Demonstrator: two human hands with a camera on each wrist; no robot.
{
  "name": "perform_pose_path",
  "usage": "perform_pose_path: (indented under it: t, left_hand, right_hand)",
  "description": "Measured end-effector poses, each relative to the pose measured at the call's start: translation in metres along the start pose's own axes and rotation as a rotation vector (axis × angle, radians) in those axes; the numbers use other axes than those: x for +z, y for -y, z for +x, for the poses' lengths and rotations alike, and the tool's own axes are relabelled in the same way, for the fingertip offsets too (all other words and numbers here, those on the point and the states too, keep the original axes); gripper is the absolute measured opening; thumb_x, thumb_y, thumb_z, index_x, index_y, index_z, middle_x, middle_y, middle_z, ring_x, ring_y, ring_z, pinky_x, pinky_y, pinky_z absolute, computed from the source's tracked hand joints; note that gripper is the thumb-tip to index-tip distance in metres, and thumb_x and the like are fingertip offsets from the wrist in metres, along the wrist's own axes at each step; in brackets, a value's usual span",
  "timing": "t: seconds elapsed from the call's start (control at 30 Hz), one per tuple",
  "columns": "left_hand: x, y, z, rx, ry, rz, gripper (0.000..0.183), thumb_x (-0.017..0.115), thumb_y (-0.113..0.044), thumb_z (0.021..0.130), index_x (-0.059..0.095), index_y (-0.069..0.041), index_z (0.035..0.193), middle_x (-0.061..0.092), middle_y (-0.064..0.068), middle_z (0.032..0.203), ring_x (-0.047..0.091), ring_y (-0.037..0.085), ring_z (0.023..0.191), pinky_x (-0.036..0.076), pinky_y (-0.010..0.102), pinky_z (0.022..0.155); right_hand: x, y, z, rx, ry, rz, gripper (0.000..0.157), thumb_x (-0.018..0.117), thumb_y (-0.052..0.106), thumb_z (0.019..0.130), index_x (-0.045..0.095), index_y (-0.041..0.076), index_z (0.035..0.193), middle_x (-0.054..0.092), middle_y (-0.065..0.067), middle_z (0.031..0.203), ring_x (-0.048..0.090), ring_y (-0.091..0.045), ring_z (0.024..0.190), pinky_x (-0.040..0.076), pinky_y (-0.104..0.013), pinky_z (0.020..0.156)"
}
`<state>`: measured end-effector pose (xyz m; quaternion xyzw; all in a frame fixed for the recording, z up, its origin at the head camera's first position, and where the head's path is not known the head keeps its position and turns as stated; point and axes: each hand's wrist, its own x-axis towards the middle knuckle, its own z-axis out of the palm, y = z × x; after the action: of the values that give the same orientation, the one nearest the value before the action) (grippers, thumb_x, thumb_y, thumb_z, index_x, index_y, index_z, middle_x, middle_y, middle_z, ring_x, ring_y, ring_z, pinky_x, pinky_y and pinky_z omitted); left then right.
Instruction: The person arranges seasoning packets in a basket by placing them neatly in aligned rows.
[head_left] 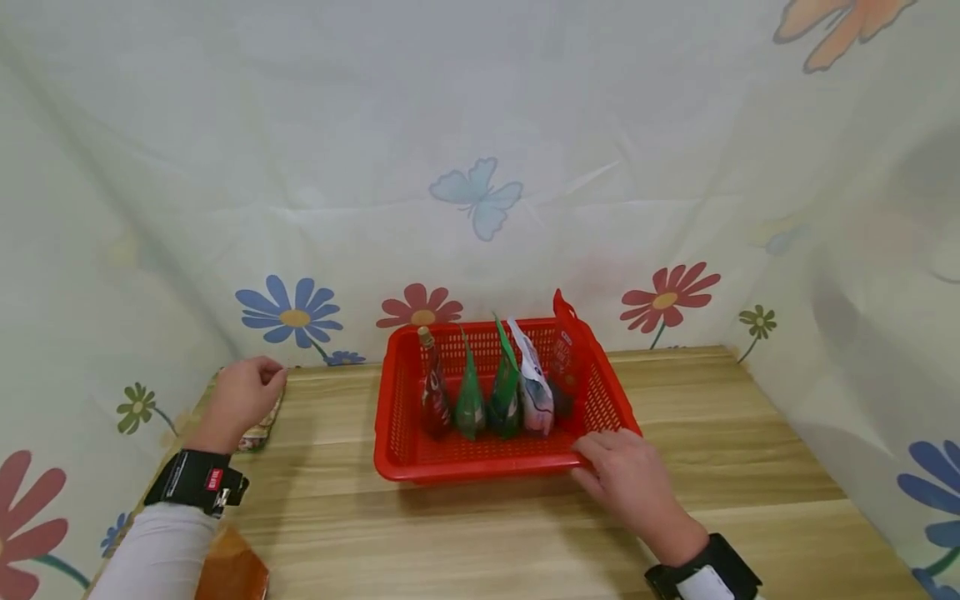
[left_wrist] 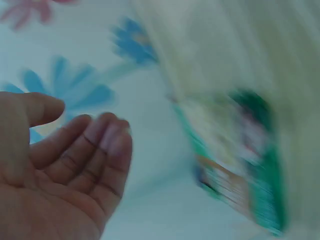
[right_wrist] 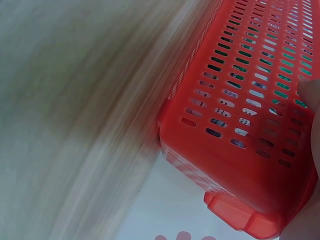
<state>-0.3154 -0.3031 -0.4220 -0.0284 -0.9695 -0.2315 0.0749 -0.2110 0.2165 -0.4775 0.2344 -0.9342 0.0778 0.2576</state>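
Note:
A red plastic basket [head_left: 480,468] with slotted walls stands near the back of the table. My right hand [head_left: 626,479] grips its front right rim, fingers over the edge and thumb against the outer wall. Inside, several packs stand upright in a row: a dark red one [head_left: 435,404] with a tan top, two green packets [head_left: 470,400], a white-and-pink packet [head_left: 534,387] and a red bag [head_left: 567,358]. At the left, my left hand [head_left: 243,396] holds nothing, its fingers loosely bent. Below and beside it lies a green-edged printed packet [left_wrist: 235,160], blurred in the left wrist view.
An orange-brown packet [head_left: 234,567] lies at the near left, partly hidden by my left sleeve. The wood-grain table [head_left: 465,542] is enclosed by pale cloth walls [head_left: 600,125] printed with flowers and a butterfly.

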Motion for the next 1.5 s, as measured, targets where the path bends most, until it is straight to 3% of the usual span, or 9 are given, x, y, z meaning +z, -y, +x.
perform_pose_path:
  t: [0.13, 0.27, 0.43, 0.57, 0.63, 0.73, 0.87, 1.07, 1.5]
  left_hand:
    - [0.007, 0.042, 0.0, -0.075, 0.069, 0.083, 0.03, 0.047, -0.014, 0.097, 0.06, 0.01, 0.085, 0.053, 0.018, 0.073, 0.047, 0.026, 0.066, 0.04, 0.037, 0.061]
    - [0.016, 0.065, -0.001, -0.134, 0.102, 0.125, 0.033, 0.044, -0.014, 0.094, 0.043, -0.01, 0.061, 0.034, 0.0, 0.062, 0.036, 0.019, 0.059, 0.025, 0.032, 0.056]
    - [0.016, 0.07, 0.0, -0.242, 0.099, 0.163, 0.039, 0.043, -0.015, 0.094, 0.047, -0.011, 0.055, 0.044, 0.008, 0.061, 0.048, 0.026, 0.059, 0.036, 0.037, 0.054]
    - [0.01, 0.064, 0.001, -0.366, 0.119, 0.165, 0.039, 0.043, -0.017, 0.095, 0.065, 0.011, 0.079, 0.059, 0.038, 0.091, 0.06, 0.051, 0.082, 0.051, 0.055, 0.067]
    - [0.01, 0.062, 0.002, -0.433, 0.133, 0.155, 0.043, 0.043, -0.019, 0.096, 0.063, 0.019, 0.102, 0.05, 0.048, 0.112, 0.054, 0.062, 0.099, 0.05, 0.066, 0.079]
    - [0.012, 0.061, 0.003, -0.516, 0.172, 0.135, 0.053, 0.041, -0.022, 0.098, 0.051, 0.024, 0.124, 0.037, 0.051, 0.124, 0.041, 0.07, 0.114, 0.043, 0.074, 0.091]
    - [0.017, 0.062, 0.005, -0.574, 0.191, 0.124, 0.056, 0.045, -0.022, 0.098, 0.046, 0.026, 0.126, 0.029, 0.053, 0.127, 0.035, 0.072, 0.119, 0.039, 0.075, 0.098]
    - [0.021, 0.07, 0.006, -0.598, 0.139, 0.096, 0.059, 0.052, -0.02, 0.095, 0.041, 0.029, 0.126, 0.031, 0.055, 0.126, 0.037, 0.072, 0.119, 0.04, 0.074, 0.097]
    - [0.017, 0.074, 0.004, -0.636, 0.124, 0.053, 0.105, 0.074, -0.033, 0.087, 0.007, 0.019, 0.15, 0.034, 0.055, 0.139, 0.037, 0.07, 0.128, 0.033, 0.075, 0.105]
  right_hand:
    - [-0.001, -0.001, 0.0, 0.0, -0.002, 0.0, 0.034, 0.094, 0.032, 0.072, 0.077, 0.019, 0.097, 0.078, 0.002, 0.092, 0.07, -0.014, 0.082, 0.058, -0.034, 0.076]
    - [-0.002, -0.001, -0.001, 0.003, 0.003, -0.017, 0.033, 0.094, 0.033, 0.072, 0.077, 0.019, 0.097, 0.078, 0.003, 0.092, 0.07, -0.014, 0.082, 0.058, -0.034, 0.076]
    - [-0.001, 0.0, -0.001, -0.001, -0.002, -0.02, 0.032, 0.093, 0.035, 0.073, 0.076, 0.021, 0.097, 0.078, 0.005, 0.092, 0.07, -0.013, 0.083, 0.057, -0.033, 0.077]
    - [0.001, 0.003, 0.0, 0.003, 0.0, -0.01, 0.03, 0.092, 0.036, 0.074, 0.076, 0.022, 0.097, 0.078, 0.006, 0.092, 0.07, -0.012, 0.083, 0.057, -0.032, 0.077]
    - [0.003, 0.004, 0.0, 0.009, 0.003, -0.007, 0.03, 0.092, 0.036, 0.075, 0.076, 0.023, 0.097, 0.078, 0.006, 0.092, 0.07, -0.012, 0.083, 0.057, -0.031, 0.078]
    - [0.003, 0.006, 0.0, 0.017, 0.0, -0.002, 0.031, 0.092, 0.035, 0.074, 0.076, 0.022, 0.096, 0.078, 0.006, 0.092, 0.07, -0.012, 0.083, 0.056, -0.031, 0.078]
    - [0.003, 0.005, 0.0, 0.016, -0.011, 0.002, 0.031, 0.093, 0.033, 0.073, 0.075, 0.022, 0.096, 0.078, 0.006, 0.092, 0.07, -0.012, 0.083, 0.056, -0.031, 0.077]
    - [0.003, 0.003, -0.002, 0.011, -0.018, -0.001, 0.031, 0.093, 0.033, 0.072, 0.075, 0.023, 0.095, 0.078, 0.007, 0.091, 0.07, -0.011, 0.082, 0.055, -0.031, 0.076]
    - [0.002, 0.003, -0.002, 0.017, -0.029, 0.011, 0.031, 0.093, 0.035, 0.072, 0.076, 0.021, 0.095, 0.078, 0.005, 0.091, 0.07, -0.013, 0.081, 0.055, -0.032, 0.076]
